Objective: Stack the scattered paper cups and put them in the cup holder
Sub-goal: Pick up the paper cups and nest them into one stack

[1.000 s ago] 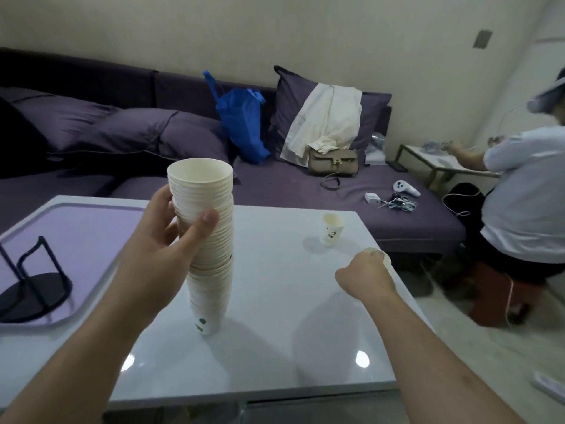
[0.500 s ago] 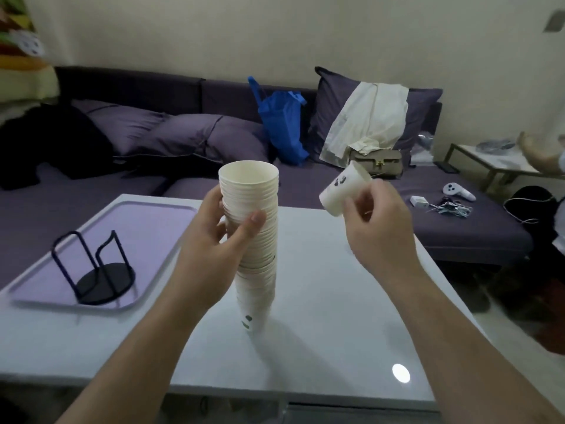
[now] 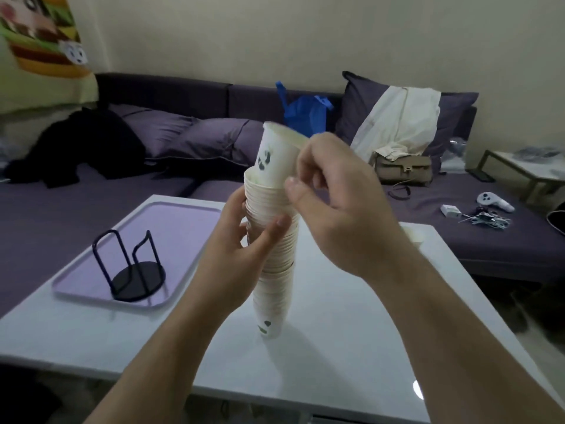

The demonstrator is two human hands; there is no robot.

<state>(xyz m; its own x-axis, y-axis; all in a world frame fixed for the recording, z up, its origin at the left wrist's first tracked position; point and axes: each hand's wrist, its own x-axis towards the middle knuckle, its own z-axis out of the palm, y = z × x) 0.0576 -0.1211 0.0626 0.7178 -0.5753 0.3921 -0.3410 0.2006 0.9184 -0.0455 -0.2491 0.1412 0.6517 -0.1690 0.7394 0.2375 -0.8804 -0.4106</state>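
One tall stack of paper cups [image 3: 276, 255] stood upright on the white table [image 3: 351, 325], too many nested rims to count. The left hand [image 3: 244, 249] gripped the stack around its upper half, thumb in front and fingers curled behind. The right hand [image 3: 333, 203] pinched a single paper cup [image 3: 276, 157], tilted, its base just inside the stack's top rim. One black wire cup holder [image 3: 131, 267] stood empty on one lilac tray [image 3: 91, 289], well to the left of the stack. Part of one more loose cup [image 3: 413, 235] showed behind the right wrist. Beyond lay a purple sofa [image 3: 504, 234].
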